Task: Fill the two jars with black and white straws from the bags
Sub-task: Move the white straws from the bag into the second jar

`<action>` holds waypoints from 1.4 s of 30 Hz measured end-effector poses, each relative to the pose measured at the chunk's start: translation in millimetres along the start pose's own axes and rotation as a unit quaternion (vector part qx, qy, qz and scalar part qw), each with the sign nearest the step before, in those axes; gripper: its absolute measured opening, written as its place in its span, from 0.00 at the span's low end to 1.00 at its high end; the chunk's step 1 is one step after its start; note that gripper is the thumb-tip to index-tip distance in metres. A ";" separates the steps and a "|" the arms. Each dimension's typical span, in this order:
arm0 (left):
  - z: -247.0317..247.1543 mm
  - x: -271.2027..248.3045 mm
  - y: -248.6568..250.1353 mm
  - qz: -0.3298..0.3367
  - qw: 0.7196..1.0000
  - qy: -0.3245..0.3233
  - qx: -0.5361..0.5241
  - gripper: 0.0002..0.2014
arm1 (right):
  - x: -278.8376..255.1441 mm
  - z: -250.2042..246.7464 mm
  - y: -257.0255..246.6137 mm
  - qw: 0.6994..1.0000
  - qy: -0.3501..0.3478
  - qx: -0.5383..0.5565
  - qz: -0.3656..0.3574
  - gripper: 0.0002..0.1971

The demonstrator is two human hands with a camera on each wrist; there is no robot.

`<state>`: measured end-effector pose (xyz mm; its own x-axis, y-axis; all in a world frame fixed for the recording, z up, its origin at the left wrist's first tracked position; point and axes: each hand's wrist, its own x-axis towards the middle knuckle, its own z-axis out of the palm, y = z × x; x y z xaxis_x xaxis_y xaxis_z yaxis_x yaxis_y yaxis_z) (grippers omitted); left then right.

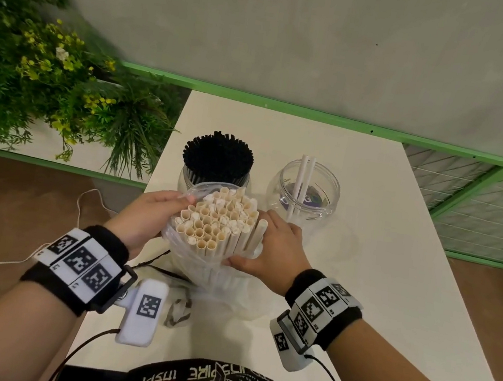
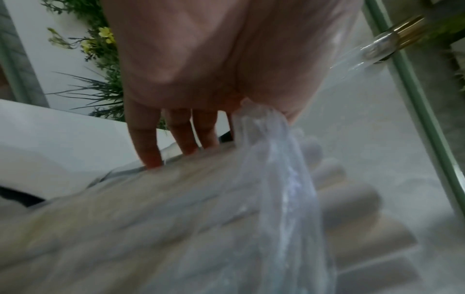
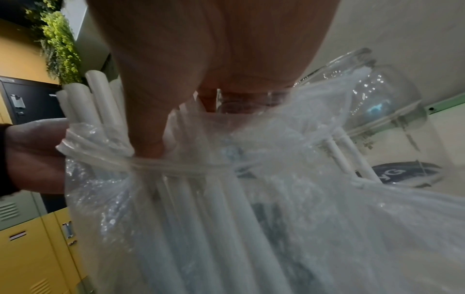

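Note:
On the white table (image 1: 377, 272) stand two clear jars. The left jar (image 1: 187, 181) is packed with black straws (image 1: 217, 156). The right jar (image 1: 308, 192) (image 3: 382, 95) holds two white straws (image 1: 304, 172). In front of them a clear plastic bag (image 1: 197, 266) (image 3: 251, 139) stands upright, with a bundle of white straws (image 1: 216, 224) (image 3: 83, 99) sticking out of its mouth. My left hand (image 1: 182, 200) (image 2: 241, 107) pinches the bag's film at the rim. My right hand (image 1: 249, 240) (image 3: 188, 121) grips the bag and the bundle from the right, thumb (image 3: 148, 135) pressed on the plastic.
Leafy plants with yellow flowers (image 1: 50, 71) fill a planter left of the table. A green rail (image 1: 287, 108) runs along the grey wall behind it. Crumpled plastic (image 1: 178, 309) lies near the table's front edge. Yellow lockers (image 3: 37, 248) show in the right wrist view.

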<state>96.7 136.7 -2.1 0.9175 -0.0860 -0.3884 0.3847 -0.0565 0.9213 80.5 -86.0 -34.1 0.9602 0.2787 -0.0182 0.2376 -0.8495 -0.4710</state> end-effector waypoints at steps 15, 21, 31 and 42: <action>-13.7 -1.0 -25.1 0.093 0.993 0.059 0.037 0.13 | 1.6 8.6 10.3 1.000 0.000 0.011 0.029 0.40; -31.2 -6.9 -47.9 0.287 0.894 0.149 0.310 0.16 | 1.4 17.7 16.2 0.999 -0.013 0.021 0.043 0.41; -35.0 -9.2 -72.9 0.171 0.799 0.054 0.573 0.28 | 3.2 27.5 12.3 0.998 -0.031 -0.032 0.049 0.41; -21.5 -15.9 -107.6 0.142 0.805 0.032 0.574 0.44 | 2.2 31.9 1.9 0.994 -0.053 -0.066 0.071 0.39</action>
<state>42.9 165.5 -94.7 0.9693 -0.2093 -0.1289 -0.1565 -0.9297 0.3334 78.4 -72.7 -63.2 0.9661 0.1921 -0.1723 0.1254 -0.9330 -0.3372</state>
